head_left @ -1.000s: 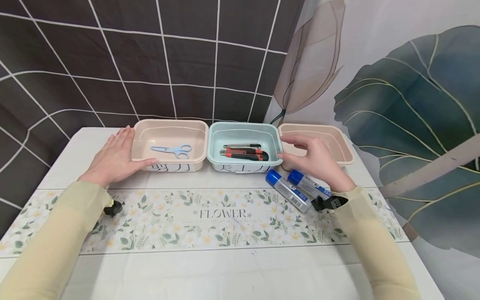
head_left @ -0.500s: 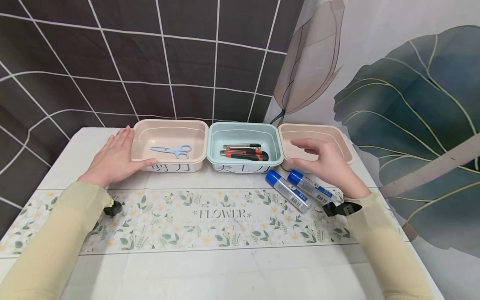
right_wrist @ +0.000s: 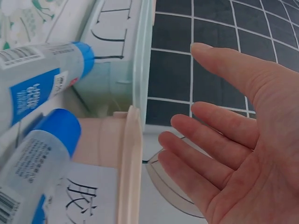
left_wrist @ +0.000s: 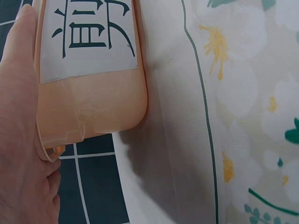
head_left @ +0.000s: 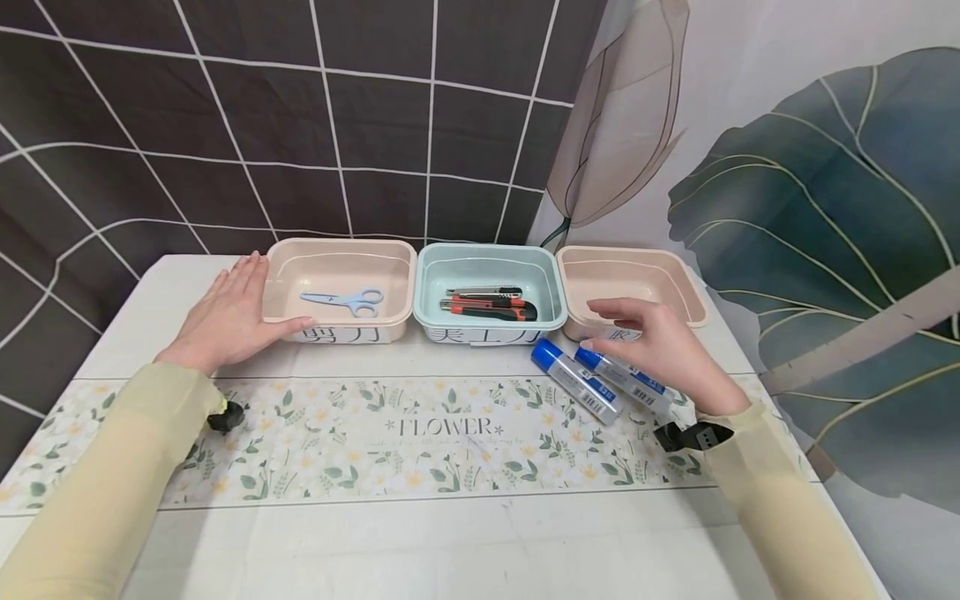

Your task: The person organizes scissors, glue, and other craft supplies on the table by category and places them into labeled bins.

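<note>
Against the left side of the left pink bin (head_left: 341,258) rests my left hand (head_left: 225,321), its fingers straight and its thumb along the front rim. Light-blue scissors (head_left: 345,300) lie in that bin. The light-blue bin (head_left: 491,260) in the middle holds several utility knives (head_left: 491,308) with black, red and grey handles. My right hand (head_left: 652,337) hovers with relaxed fingers in front of the right pink bin (head_left: 637,265), holding nothing. Beneath and beside it lie two glue sticks (head_left: 576,382) with blue caps; the hand partly hides the right glue stick (right_wrist: 35,172).
All three bins stand side by side along the back of the white table (head_left: 450,550), with paper labels on their fronts. A floral printed strip (head_left: 420,467) crosses the tabletop. Dark gridded cloth (head_left: 300,108) hangs behind the table; a leaf-patterned curtain (head_left: 810,208) is at the right.
My right hand has come away from the corner between the middle and right bins, moving right and toward me above the glue sticks. My left hand has stayed in place.
</note>
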Tool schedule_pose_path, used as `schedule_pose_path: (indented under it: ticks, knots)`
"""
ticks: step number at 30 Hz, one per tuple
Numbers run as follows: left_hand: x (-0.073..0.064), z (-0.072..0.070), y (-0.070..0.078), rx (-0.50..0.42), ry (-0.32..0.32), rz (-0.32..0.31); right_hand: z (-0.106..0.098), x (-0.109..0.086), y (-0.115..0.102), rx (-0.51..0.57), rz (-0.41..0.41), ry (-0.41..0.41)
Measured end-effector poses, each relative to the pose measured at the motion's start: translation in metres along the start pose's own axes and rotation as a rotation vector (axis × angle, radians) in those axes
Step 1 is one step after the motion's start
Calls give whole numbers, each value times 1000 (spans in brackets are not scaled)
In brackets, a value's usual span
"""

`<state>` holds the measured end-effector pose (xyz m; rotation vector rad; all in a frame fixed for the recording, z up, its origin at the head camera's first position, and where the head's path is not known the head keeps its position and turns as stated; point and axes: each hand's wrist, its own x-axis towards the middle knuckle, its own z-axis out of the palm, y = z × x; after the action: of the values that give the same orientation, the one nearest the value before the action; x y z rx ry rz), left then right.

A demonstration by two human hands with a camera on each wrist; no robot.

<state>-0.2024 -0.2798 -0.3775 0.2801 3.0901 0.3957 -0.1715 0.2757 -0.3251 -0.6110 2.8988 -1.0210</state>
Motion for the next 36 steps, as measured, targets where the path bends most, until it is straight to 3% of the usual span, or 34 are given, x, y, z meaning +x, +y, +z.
schedule_pose_path:
  ticks: [16,36]
  knots:
    - [0,1,-3,8,-6,1,22,-14,15,35,-7,-75]
    - [1,0,-2,1,2,11,49,-29,20,-34,90,-120]
